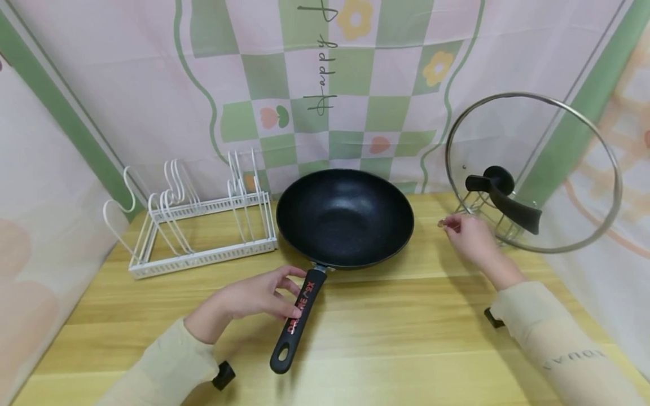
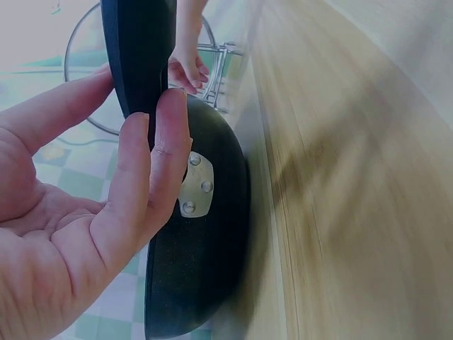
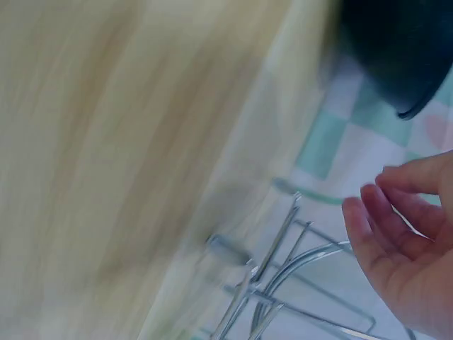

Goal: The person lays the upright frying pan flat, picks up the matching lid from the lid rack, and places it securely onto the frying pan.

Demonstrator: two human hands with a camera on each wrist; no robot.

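A: What hazard is noted?
B: The black pan is set on the worktop; its handle is pinched by the fingers of the left hand. If lifted so lightly, it could be twisted by the bowl's weight, and the adjacent white rack knocked.
A: And the right hand?
B: Its fingers are loosely curved; nothing is seen held. Were the nearby wire stand brushed, the glass lid could be toppled.
A: Contents?
B: Nothing is seen in the pan or the rack. The lid is held on edge by the stand.
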